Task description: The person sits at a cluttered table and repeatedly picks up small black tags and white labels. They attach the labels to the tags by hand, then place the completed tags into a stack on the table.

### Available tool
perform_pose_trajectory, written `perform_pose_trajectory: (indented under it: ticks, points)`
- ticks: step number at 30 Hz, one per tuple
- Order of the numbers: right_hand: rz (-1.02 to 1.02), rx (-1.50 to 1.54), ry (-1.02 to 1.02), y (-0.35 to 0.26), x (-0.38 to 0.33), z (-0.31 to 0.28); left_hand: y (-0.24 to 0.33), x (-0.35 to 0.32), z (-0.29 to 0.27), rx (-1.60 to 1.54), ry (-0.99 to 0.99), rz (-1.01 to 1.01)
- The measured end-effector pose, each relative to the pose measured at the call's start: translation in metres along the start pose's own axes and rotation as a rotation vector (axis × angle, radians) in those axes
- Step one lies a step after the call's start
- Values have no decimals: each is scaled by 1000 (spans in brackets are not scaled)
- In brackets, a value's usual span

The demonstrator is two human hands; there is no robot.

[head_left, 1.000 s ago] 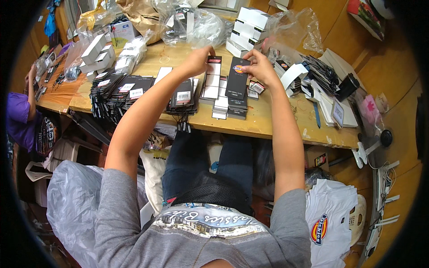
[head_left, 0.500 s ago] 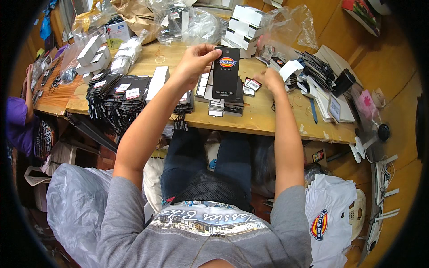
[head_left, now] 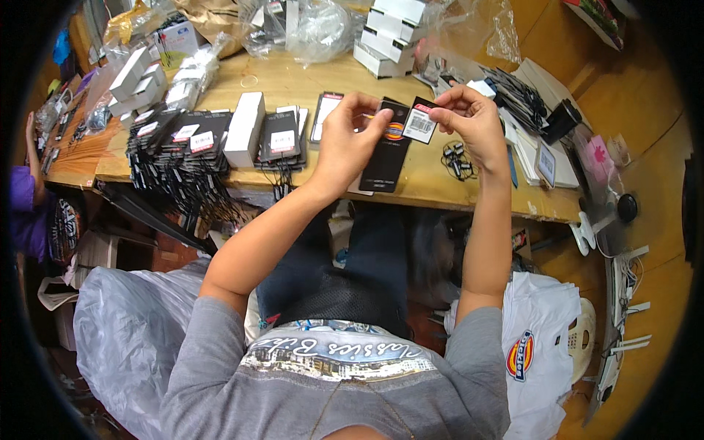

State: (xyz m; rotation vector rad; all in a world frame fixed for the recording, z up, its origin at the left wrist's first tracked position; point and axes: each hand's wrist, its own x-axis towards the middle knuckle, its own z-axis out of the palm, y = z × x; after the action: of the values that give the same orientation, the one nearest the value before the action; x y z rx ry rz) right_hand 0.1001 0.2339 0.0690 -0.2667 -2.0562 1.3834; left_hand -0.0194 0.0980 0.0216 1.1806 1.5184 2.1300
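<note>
Between thumb and fingers, my left hand (head_left: 352,139) grips a long black hang tag (head_left: 383,165) with a coloured oval logo, tilted over the table's front edge. My right hand (head_left: 475,125) pinches a small barcode tag (head_left: 419,123), white with a red and black top, beside the upper end of the hang tag. Left of my left hand lie a small stack of black tags (head_left: 281,141) with a barcode label on top and an upright white box (head_left: 245,130). Black string loops (head_left: 457,161) rest on the table below my right hand.
Corded black tags (head_left: 176,147) are heaped at the left of the wooden table (head_left: 293,81). White boxes (head_left: 389,37) and clear plastic bags (head_left: 323,33) stand at the back. More black tags (head_left: 522,95) lie at right. A person in a purple sleeve (head_left: 28,198) sits far left.
My right hand has picked up a small barcode tag from the table and brought it to the hang tag. My left hand has lowered the hang tag toward the table's front edge.
</note>
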Motion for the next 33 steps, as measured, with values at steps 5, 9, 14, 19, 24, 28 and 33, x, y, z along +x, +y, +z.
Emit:
perform_pose_trajectory:
  ticks: [5,9,14,19,24,28,33]
  points:
    - [-23,-203,108,-11,-28,10,0,-16,26,-142,-44,-21]
    - [42,-397,170,21,-24,-31,4,-24,28,-251,-25,-83]
    - [-26,-918,-86,86,-17,-59,2,-30,10,-373,-38,-202]
    - [99,-868,-173,90,-4,-66,2,-40,-1,-436,-42,-259]
    - [78,-437,113,80,16,-76,-4,-47,-4,-438,-33,-291]
    - [190,93,135,63,30,-74,-3,-50,-3,-443,-52,-357]
    - [237,596,58,51,35,-64,-9,-54,1,-503,-135,-362]
